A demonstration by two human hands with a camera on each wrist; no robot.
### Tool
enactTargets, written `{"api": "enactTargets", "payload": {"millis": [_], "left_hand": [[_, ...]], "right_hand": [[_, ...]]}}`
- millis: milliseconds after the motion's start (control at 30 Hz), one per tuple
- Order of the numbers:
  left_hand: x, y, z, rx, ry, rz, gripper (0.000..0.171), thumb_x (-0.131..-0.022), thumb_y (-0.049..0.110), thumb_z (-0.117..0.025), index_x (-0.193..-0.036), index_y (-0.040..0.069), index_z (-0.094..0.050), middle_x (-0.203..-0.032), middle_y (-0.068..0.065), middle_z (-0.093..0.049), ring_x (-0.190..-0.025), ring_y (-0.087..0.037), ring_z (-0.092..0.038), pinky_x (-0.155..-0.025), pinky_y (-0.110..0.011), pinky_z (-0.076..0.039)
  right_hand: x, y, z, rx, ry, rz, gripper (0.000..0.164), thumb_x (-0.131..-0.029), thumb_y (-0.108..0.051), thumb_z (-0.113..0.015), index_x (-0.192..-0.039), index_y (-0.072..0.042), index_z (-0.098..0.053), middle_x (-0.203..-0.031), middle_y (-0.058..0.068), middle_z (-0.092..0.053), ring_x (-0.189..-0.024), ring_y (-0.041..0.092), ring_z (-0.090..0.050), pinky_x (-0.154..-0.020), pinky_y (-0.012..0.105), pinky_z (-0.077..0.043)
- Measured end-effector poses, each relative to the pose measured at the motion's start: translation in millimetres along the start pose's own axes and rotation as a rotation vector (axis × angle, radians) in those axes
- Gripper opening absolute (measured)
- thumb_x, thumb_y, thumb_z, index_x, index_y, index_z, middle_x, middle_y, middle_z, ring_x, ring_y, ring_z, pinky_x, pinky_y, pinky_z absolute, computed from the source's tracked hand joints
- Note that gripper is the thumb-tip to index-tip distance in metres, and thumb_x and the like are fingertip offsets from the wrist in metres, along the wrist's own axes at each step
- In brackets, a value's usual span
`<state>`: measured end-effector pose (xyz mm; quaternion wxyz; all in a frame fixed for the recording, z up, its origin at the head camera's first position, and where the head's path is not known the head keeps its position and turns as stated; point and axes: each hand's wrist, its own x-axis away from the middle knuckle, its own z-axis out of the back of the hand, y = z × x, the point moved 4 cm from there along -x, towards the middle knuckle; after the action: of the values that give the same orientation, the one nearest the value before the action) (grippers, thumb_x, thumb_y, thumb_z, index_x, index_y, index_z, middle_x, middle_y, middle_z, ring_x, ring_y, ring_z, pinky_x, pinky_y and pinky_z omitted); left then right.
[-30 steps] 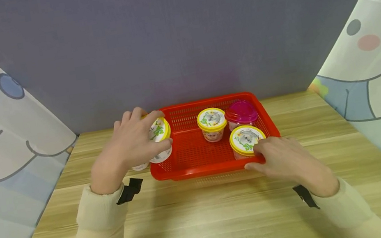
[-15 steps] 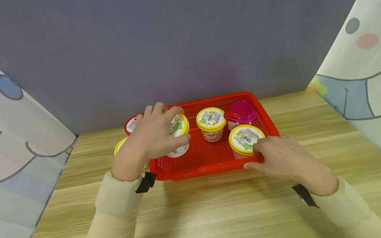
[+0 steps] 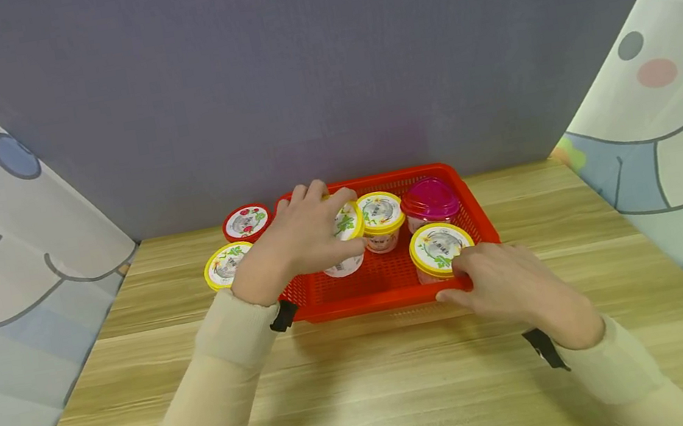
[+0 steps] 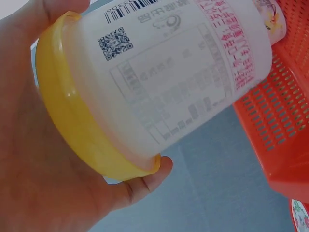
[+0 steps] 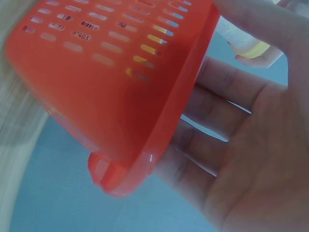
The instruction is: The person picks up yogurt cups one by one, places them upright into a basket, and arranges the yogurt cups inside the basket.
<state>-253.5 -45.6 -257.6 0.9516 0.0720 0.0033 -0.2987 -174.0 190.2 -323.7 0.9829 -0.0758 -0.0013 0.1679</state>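
Observation:
My left hand (image 3: 308,237) grips a round plastic tub (image 4: 169,72) by its yellow lid, thumb and fingers spread round the rim. The tub's white body hangs over the left half of a red perforated basket (image 3: 363,306); the left wrist view shows a barcode and printed label on its side. At the basket's front right corner, my right hand (image 3: 513,282) holds the rim, with its fingers (image 5: 217,116) hooked over the edge. Just beside those fingertips stands a yellow-lidded tub (image 3: 441,248) inside the basket.
A second yellow-lidded tub (image 3: 380,211) and a tub with a magenta lid (image 3: 430,200) stand in the basket. Left of the basket, on the wooden table (image 3: 371,402), are a red-lidded tub (image 3: 246,220) and a yellow-lidded tub (image 3: 226,265). A grey panel (image 3: 318,67) rises behind.
My left hand has carried its tub rightward from the basket's left edge to over its inside, uncovering the two tubs on the table. The right hand stays at the rim.

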Motion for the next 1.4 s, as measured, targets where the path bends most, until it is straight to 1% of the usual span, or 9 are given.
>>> {"api": "enactTargets", "payload": {"millis": [233,367,633,867,1033,1133,1233,1333,1400], "left_hand": [[-13.4,4.6,-6.0,-0.052,-0.031,-0.019,0.071,-0.087,0.061,-0.061,-0.148,0.028,-0.046,-0.131,-0.009,-0.047,-0.114,-0.028,-0.042,-0.090,-0.049,-0.042],[-19.5,4.0,-9.9,-0.063,-0.055,-0.029,0.074,-0.088,0.066,-0.061,-0.149,0.027,-0.045,-0.132,-0.010,-0.047,-0.115,-0.028,-0.042,-0.091,-0.050,-0.042],[-29.1,3.5,-22.0,-0.064,-0.112,-0.039,0.075,-0.089,0.066,-0.058,-0.150,0.024,-0.045,-0.133,-0.009,-0.046,-0.112,-0.026,-0.041,-0.092,-0.048,-0.043],[-36.5,7.4,-32.1,-0.048,-0.195,-0.029,0.069,-0.088,0.054,-0.060,-0.150,0.026,-0.044,-0.138,-0.010,-0.044,-0.123,-0.030,-0.040,-0.107,-0.060,-0.035],[-41.6,7.6,-38.0,-0.036,-0.241,-0.017,0.068,-0.087,0.052,-0.062,-0.148,0.027,-0.044,-0.139,-0.009,-0.043,-0.125,-0.031,-0.040,-0.110,-0.061,-0.034],[-44.7,8.0,-42.0,-0.027,-0.282,0.001,0.071,-0.088,0.053,-0.064,-0.150,0.027,-0.042,-0.149,-0.014,-0.038,-0.136,-0.037,-0.037,-0.113,-0.061,-0.031],[-45.8,9.4,-46.1,-0.011,-0.332,0.030,0.076,-0.089,0.054,-0.065,-0.155,0.028,-0.037,-0.161,-0.018,-0.025,-0.148,-0.043,-0.024,-0.116,-0.062,-0.025],[-45.8,11.5,-49.0,0.001,-0.368,0.052,0.080,-0.089,0.055,-0.066,-0.158,0.029,-0.032,-0.166,-0.018,-0.016,-0.152,-0.044,-0.014,-0.118,-0.061,-0.021],[-46.1,13.3,-50.0,-0.001,-0.379,0.054,0.081,-0.090,0.055,-0.067,-0.158,0.029,-0.032,-0.167,-0.017,-0.016,-0.153,-0.043,-0.014,-0.118,-0.060,-0.022]], "right_hand": [[1.0,1.0,-0.4,0.002,0.002,-0.005,0.035,-0.086,-0.046,-0.076,-0.073,-0.021,-0.056,-0.066,-0.007,-0.048,-0.062,0.015,-0.046,-0.055,0.034,-0.035],[0.5,0.1,-0.8,-0.001,0.003,0.001,0.036,-0.086,-0.047,-0.076,-0.073,-0.021,-0.055,-0.066,-0.007,-0.048,-0.062,0.015,-0.046,-0.055,0.034,-0.035],[-0.3,-1.3,-0.6,-0.008,0.002,0.005,0.036,-0.086,-0.047,-0.077,-0.073,-0.021,-0.056,-0.066,-0.007,-0.048,-0.062,0.014,-0.046,-0.055,0.034,-0.036],[-0.2,0.0,0.0,-0.011,0.016,0.011,0.036,-0.085,-0.046,-0.078,-0.072,-0.021,-0.055,-0.065,-0.007,-0.048,-0.061,0.014,-0.046,-0.054,0.034,-0.036],[0.1,1.0,-0.5,-0.011,0.011,0.000,0.036,-0.085,-0.045,-0.078,-0.071,-0.021,-0.055,-0.064,-0.007,-0.047,-0.060,0.015,-0.045,-0.054,0.034,-0.035],[0.1,0.6,-0.6,-0.010,0.008,-0.005,0.037,-0.085,-0.046,-0.078,-0.071,-0.021,-0.055,-0.064,-0.007,-0.047,-0.060,0.015,-0.045,-0.054,0.034,-0.035],[0.0,-0.1,-0.6,-0.012,0.010,0.001,0.037,-0.085,-0.047,-0.077,-0.072,-0.021,-0.055,-0.065,-0.007,-0.047,-0.061,0.014,-0.045,-0.054,0.034,-0.036],[0.0,-0.2,-0.6,-0.012,0.014,0.004,0.037,-0.086,-0.047,-0.077,-0.072,-0.021,-0.055,-0.065,-0.007,-0.048,-0.061,0.014,-0.045,-0.054,0.034,-0.036],[0.0,0.1,-0.8,-0.010,0.017,0.004,0.037,-0.085,-0.047,-0.078,-0.072,-0.021,-0.055,-0.066,-0.007,-0.048,-0.061,0.014,-0.045,-0.055,0.034,-0.036]]}}
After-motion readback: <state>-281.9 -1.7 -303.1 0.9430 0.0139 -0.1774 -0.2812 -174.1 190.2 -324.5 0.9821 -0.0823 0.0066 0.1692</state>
